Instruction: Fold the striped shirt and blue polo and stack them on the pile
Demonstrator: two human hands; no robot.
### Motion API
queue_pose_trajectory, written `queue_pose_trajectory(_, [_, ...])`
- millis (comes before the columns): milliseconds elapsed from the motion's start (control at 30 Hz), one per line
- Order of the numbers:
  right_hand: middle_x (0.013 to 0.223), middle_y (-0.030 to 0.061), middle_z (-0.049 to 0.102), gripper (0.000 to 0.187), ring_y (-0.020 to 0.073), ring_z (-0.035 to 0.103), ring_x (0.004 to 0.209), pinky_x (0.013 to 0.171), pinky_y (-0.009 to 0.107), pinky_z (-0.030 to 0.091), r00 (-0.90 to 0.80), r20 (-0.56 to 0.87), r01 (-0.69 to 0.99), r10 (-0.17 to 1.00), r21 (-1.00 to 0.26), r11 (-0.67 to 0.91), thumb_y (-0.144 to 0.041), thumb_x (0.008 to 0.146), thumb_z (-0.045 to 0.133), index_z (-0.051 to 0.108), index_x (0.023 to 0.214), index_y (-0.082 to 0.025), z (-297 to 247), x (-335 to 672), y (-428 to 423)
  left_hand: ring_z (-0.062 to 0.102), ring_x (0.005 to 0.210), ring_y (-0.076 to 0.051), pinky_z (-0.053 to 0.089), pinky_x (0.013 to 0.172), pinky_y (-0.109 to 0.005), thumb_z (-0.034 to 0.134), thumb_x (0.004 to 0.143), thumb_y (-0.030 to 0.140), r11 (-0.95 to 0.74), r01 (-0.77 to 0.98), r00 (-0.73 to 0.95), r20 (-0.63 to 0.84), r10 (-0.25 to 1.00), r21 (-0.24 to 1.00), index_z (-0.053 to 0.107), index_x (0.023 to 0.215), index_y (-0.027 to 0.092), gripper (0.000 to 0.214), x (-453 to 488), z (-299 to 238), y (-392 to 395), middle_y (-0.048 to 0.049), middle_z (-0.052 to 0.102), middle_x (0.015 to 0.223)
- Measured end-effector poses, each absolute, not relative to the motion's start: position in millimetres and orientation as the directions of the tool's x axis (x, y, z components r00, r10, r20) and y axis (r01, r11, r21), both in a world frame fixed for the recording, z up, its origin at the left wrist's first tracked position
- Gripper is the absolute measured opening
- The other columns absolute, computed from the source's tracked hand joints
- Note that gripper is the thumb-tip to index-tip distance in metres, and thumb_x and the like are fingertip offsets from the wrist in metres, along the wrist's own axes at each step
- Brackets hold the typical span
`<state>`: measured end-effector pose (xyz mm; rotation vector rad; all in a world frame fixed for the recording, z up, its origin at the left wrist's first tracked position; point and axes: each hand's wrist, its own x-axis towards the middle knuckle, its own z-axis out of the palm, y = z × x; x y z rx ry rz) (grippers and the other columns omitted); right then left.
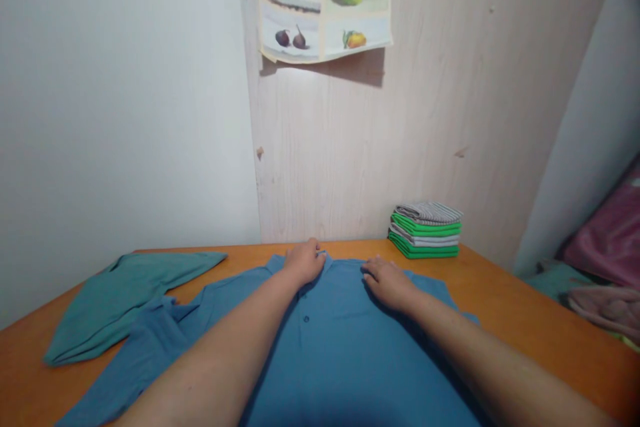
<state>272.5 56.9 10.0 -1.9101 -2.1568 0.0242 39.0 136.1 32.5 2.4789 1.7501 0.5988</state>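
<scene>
A blue polo shirt [330, 347] lies spread front-up on the orange wooden table [505, 293], collar at the far side. My left hand [303, 260] is at the collar, its fingers curled and pinched on the collar's edge. Just to the right, my right hand [387, 282] lies palm-down on the shirt's shoulder beside the collar, fingers stretched flat on the cloth and pointing left. Both forearms reach across the shirt's body.
A teal garment [125, 293] lies loosely folded at the table's left. A stack of folded green and grey striped clothes [425, 230] stands at the back right against the wooden panel. Pink and grey cloth [607, 260] lies off to the right.
</scene>
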Motion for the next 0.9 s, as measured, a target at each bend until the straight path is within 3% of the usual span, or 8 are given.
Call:
queue_pose_trajectory(100, [0.145,0.0117,0.055,0.045,0.0296,0.042,0.139,0.115,0.045,0.028,-0.028,0.202,0.979,0.979,-0.193,0.068,-0.033,0.096,0.041,0.061,0.134,-0.020,8.4,278.4,65.0,0.064,0.108,-0.031,0.044,0.089,-0.045,0.047,0.092,0.049,-0.337,0.893,0.267,0.250,0.931,0.298,0.054,0.124,0.024,0.042,55.0,27.8,145.3,-0.0138,0.071,0.113])
queue_pose_trajectory(200, [0.139,0.0134,0.060,0.045,0.0281,0.049,0.132,0.111,0.042,0.033,0.065,0.217,0.979,0.974,-0.203,-0.020,-0.034,0.096,0.041,0.061,0.133,-0.017,8.6,288.4,73.5,0.065,0.108,-0.031,0.043,0.090,-0.046,0.055,0.087,0.039,-0.323,0.885,0.261,0.218,0.940,0.334,0.052,0.129,0.026,0.044,62.5,21.4,153.4,-0.0121,0.072,0.114])
queue_pose_trajectory(367, [0.110,0.0147,0.072,0.032,0.0306,0.063,0.109,0.100,0.048,0.039,0.185,0.202,0.970,0.962,-0.196,-0.145,-0.029,0.092,0.044,0.072,0.103,-0.017,3.9,300.8,80.8,0.063,0.114,-0.027,0.042,0.091,-0.044,0.049,0.088,0.026,-0.281,0.887,0.199,0.244,0.949,0.368,0.051,0.127,0.032,0.040,61.6,11.5,161.9,-0.0065,0.070,0.121])
queue_pose_trajectory(633, [0.111,0.0145,0.070,0.030,0.0292,0.061,0.110,0.094,0.042,0.041,0.241,0.214,0.964,0.947,-0.166,-0.208,-0.025,0.094,0.042,0.069,0.104,-0.018,-2.5,309.6,84.7,0.062,0.109,-0.030,0.039,0.092,-0.046,0.047,0.089,0.026,-0.274,0.917,0.183,0.305,0.935,0.290,0.058,0.114,0.028,0.028,63.6,-0.9,155.3,-0.0087,0.072,0.107])
queue_pose_trajectory(900, [0.111,0.0147,0.069,0.027,0.0292,0.061,0.108,0.086,0.040,0.045,0.238,0.234,0.970,0.943,-0.116,-0.216,-0.030,0.094,0.046,0.070,0.101,-0.018,2.5,318.8,78.6,0.060,0.108,-0.028,0.038,0.091,-0.044,0.041,0.092,0.022,-0.325,0.916,0.223,0.376,0.899,0.234,0.057,0.111,0.028,0.025,65.6,3.9,146.1,-0.0072,0.070,0.112])
